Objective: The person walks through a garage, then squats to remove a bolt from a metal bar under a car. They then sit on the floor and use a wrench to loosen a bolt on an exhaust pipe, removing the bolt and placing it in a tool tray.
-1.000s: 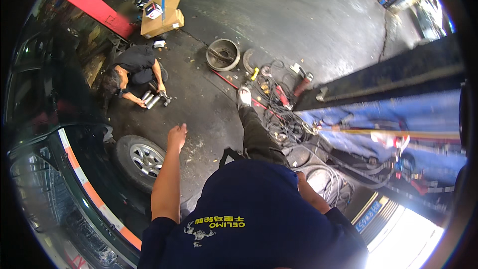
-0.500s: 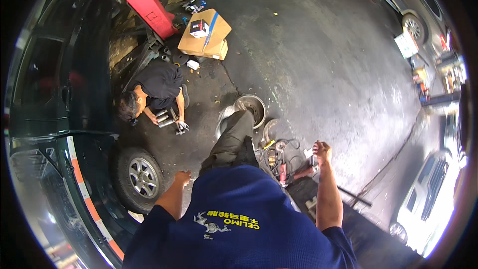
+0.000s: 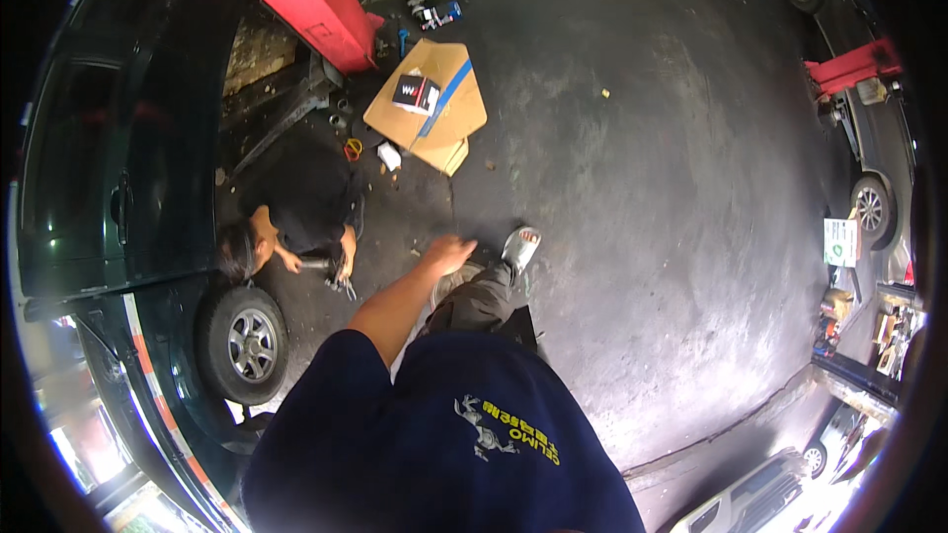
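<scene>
My left hand [image 3: 449, 255] swings in front of my body, above my trouser leg and close to my silver-grey shoe [image 3: 520, 249]. Its fingers are loosely bent and a little blurred, with nothing seen in them. My right hand and forearm are out of view. To the left a co-worker [image 3: 306, 188] in dark clothing bends low beside a dark green vehicle [image 3: 163, 178]. Both of that person's hands are at some metal cylindrical parts [image 3: 318, 264] near the floor; their exact kind cannot be made out.
A flat cardboard box [image 3: 395, 120] with a small box [image 3: 416, 94] on it lies ahead by a red lift post [image 3: 306, 5]. The vehicle's wheel [image 3: 247, 345] stands at left. Another vehicle's wheel [image 3: 870, 209] and a white carton [image 3: 840, 242] are far right.
My view and body have turned and moved forward. My left hand has swung forward and right; my right hand has left the view. The wheel rim, hoses and tools on the floor no longer show.
</scene>
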A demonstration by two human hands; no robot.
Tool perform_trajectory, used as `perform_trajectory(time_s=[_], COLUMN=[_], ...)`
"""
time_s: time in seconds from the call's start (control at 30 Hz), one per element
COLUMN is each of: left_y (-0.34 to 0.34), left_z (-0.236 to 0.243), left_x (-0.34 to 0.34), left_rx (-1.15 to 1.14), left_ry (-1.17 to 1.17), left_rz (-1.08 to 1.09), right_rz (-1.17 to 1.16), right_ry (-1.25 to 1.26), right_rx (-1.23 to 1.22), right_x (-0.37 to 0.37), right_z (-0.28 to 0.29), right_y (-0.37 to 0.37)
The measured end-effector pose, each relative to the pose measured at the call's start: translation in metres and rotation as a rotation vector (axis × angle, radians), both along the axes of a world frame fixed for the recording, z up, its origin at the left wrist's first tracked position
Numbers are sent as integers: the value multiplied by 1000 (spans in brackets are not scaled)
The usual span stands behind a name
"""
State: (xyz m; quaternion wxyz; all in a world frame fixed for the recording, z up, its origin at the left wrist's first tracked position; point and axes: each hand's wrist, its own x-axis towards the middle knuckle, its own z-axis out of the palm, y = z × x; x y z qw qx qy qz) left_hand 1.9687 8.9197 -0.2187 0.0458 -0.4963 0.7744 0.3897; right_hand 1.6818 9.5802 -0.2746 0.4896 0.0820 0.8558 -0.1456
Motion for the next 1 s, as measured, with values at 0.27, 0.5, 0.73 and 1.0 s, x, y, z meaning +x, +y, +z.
perform_trajectory(time_s=[0.27, 0.5, 0.73, 1.0], left_y=[-178, -202, -164, -332], left_z=[88, -14, -46, -12], left_x=[-188, -125, -53, -198], left_rx=[41, 383, 407, 630], left_ry=[316, -244, -519, 80], left_rz=[266, 581, 873, 1442], right_rz=[608, -123, 108, 434], right_ry=[214, -155, -191, -104], right_rx=[-329, -551, -243, -517], right_x=[-240, -352, -466, -549], right_z=[7, 115, 114, 114], right_y=[-251, -647, -889, -1215])
